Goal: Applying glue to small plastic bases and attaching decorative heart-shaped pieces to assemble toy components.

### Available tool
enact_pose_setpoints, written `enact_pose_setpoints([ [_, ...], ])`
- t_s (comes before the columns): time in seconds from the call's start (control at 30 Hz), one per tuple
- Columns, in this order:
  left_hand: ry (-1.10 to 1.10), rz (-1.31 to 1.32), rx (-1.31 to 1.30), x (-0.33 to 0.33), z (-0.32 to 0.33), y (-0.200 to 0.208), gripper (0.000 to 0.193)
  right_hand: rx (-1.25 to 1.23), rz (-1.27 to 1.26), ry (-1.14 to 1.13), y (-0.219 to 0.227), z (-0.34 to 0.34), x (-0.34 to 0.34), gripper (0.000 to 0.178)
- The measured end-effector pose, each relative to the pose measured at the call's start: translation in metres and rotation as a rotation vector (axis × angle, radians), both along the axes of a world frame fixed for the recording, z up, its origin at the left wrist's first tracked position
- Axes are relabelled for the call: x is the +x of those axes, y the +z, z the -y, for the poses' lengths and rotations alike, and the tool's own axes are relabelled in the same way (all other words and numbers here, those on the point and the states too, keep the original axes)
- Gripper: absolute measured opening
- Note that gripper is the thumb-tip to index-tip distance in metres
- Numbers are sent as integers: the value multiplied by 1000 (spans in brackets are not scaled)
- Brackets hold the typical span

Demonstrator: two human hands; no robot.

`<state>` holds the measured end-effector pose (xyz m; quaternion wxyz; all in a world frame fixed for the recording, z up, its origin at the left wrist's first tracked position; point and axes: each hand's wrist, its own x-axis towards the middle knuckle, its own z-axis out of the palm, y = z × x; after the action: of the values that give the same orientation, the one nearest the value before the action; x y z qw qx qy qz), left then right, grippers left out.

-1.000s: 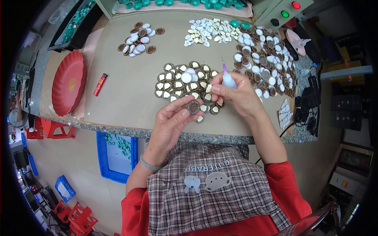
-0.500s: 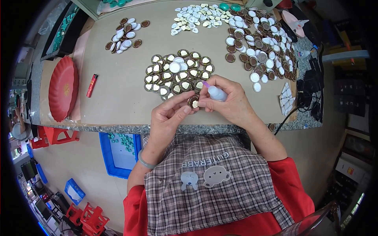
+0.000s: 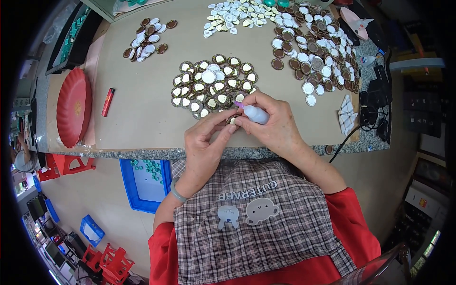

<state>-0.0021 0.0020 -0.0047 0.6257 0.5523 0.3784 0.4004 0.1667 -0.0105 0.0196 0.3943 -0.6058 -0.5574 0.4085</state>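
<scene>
Scalloped brown disc with gold inset: pinched by left hand and right hand above beige-covered desk, presumably for steadiness; pale-blue plastic squeeze bottle tucked in right grip, apparently freeing fingertips.

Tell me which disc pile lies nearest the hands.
The middle pile of brown discs, just beyond the left hand and right hand. Pale gold pieces top most of it; the left pile and right pile lie farther off.
</scene>
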Motion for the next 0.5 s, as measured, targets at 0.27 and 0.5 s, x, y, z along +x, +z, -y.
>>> enact_pose_setpoints([
  [0.27,66,21,17,0,1,0,25,127,7,-12,-12,9,-5,21],
  [0.5,92,104,-60,1,7,-2,17,256,-31,-117,-20,22,-17,15],
])
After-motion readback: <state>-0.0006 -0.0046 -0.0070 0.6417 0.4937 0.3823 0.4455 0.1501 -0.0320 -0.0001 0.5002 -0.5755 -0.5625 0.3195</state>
